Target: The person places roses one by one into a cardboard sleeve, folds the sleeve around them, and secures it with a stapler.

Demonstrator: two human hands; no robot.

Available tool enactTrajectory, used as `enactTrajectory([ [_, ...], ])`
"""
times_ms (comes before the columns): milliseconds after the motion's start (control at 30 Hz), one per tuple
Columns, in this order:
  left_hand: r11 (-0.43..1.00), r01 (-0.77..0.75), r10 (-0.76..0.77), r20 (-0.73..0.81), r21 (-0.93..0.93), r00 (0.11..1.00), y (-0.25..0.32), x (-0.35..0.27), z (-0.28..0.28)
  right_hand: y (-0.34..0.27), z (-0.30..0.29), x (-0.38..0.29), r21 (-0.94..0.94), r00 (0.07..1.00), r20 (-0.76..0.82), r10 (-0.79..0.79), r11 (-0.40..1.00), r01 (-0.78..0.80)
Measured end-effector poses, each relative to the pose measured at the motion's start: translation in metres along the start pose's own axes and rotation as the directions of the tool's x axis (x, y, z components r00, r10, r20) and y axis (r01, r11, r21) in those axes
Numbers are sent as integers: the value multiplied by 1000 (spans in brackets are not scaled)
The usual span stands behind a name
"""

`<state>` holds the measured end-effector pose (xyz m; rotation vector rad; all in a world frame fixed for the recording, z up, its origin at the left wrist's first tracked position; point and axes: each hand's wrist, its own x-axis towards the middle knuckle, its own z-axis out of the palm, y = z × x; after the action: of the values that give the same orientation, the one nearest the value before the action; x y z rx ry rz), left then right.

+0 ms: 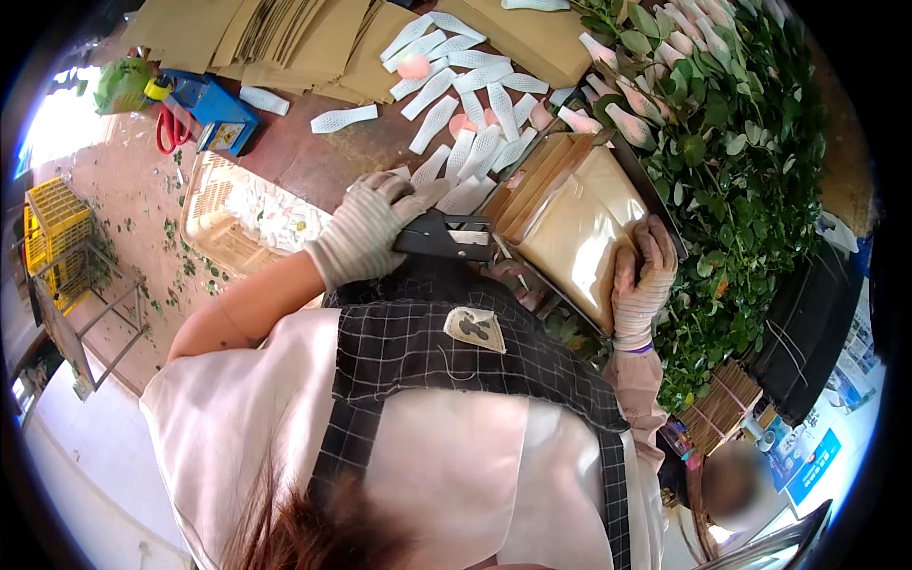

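Note:
My left hand (370, 224), in a striped knit glove, grips a black stapler (442, 239) in front of my apron. The stapler's nose points right, near the lower left corner of a kraft cardboard wrap (570, 221). Glossy clear film covers this wrap, which lies slanted in a dark frame (652, 189). On its right edge, my gloved right hand (645, 274) holds the wrap with thumb and fingers. Several white foam mesh sleeves (484, 146) lie just beyond the stapler. What the frame holds beneath the wrap is mostly hidden.
Pink roses (638, 107) in mesh sleeves, with leafy stems (719, 235), pile up on the right. Cardboard sheets (285, 43) lie at the back. Left are a blue tape dispenser (214, 114), red scissors (169, 132) and a plastic basket (206, 231). A person (734, 484) is at lower right.

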<state>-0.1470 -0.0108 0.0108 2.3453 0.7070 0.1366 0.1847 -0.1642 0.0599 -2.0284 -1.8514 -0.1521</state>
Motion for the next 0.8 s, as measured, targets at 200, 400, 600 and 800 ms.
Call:
enactTrajectory([
  [200, 904, -210, 113, 266, 373, 957, 13, 30, -23, 1, 0, 3, 6, 999, 26, -31, 1000, 31],
  [400, 896, -255, 192, 200, 364, 961, 0, 53, -17, -8, -12, 1, -5, 999, 11, 47, 999, -47],
  [600, 840, -421, 399, 137, 342, 907, 1, 65, -22, -5, -43, -21, -127, 961, 138, 241, 966, -224],
  [800, 988, 47, -72, -169, -147, 983, 15, 46, -39, 18, -84, -57, 258, 748, -413, 520, 854, -451],
])
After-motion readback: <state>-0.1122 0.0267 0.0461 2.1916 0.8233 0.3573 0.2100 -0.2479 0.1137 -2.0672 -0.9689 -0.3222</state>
